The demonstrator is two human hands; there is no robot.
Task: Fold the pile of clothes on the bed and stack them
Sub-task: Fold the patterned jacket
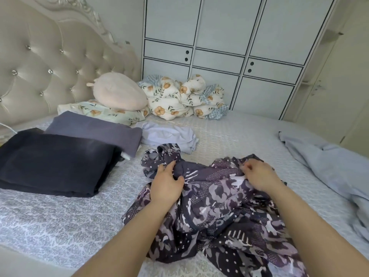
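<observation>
Patterned purple garment (217,198) crumpled at the bed's (60,226) near edge, not yet folded.
Our left hand (166,183) and right hand (259,174) each pinch bunched fabric, probably to find edges and spread it flat before we fold.

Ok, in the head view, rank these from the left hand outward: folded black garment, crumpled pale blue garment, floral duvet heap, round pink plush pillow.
From the left hand:
1. Folded black garment, to its left.
2. Crumpled pale blue garment, just beyond it.
3. Round pink plush pillow, far left by the headboard.
4. Floral duvet heap, at the wardrobe.
</observation>
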